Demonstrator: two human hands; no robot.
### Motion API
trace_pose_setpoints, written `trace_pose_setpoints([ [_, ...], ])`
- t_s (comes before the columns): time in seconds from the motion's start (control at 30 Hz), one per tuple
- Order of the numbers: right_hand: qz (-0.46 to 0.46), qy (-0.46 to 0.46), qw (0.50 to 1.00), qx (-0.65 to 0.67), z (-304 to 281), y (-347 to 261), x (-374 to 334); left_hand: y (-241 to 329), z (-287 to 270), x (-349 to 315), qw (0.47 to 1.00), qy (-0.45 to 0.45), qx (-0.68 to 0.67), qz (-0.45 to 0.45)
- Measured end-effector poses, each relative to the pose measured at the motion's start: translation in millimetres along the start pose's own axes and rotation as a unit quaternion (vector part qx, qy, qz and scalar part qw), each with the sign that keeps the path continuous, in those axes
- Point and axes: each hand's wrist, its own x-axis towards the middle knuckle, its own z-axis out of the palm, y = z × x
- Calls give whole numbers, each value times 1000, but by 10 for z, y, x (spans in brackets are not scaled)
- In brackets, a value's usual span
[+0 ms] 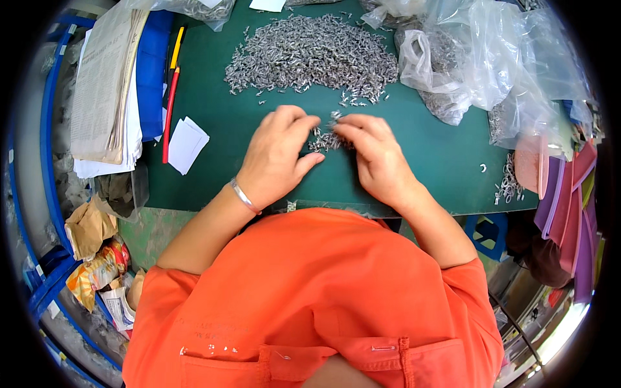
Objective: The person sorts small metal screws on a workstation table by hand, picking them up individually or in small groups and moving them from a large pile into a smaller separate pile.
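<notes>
A small heap of tiny silvery metal parts [321, 141] lies on the green tabletop between my two hands. My left hand [275, 145] is at the heap's left side, palm down. Its thumb and bent fingers are spread apart, with the fingertips at the heap's edge. From the right, my right hand [378, 155] reaches over the heap, and its bent fingers touch the parts. Those fingers are slightly blurred and the thumb is mostly hidden, so a grip does not show. Beyond both hands rises a much larger pile of the same metal parts [310, 55].
Clear plastic bags [479, 58], some with metal parts inside, crowd the back right. Left lie a red pencil [171, 116], a yellow pen [177, 48], white paper slips [187, 146] and stacked papers [107, 84]. Small pale rings [509, 184] lie near the right edge.
</notes>
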Motion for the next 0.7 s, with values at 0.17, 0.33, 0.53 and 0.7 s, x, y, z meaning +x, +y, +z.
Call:
trace_pose_setpoints([
  [0.17, 63, 55, 994, -63, -124, 24, 2, -6, 1, -104, 995, -24, -91, -26],
  [0.33, -2, -34, 999, -27, 2, -124, -38, 124, 46, -30, 999, 8, -35, 22],
  [0.53, 0, -22, 996, 81, 24, -110, -105, 31, 49, -117, 989, -28, -145, 3],
  [0.7, 101, -1, 994, 50, -232, -35, -74, 3, -192, -112, 966, -40, -222, -125],
])
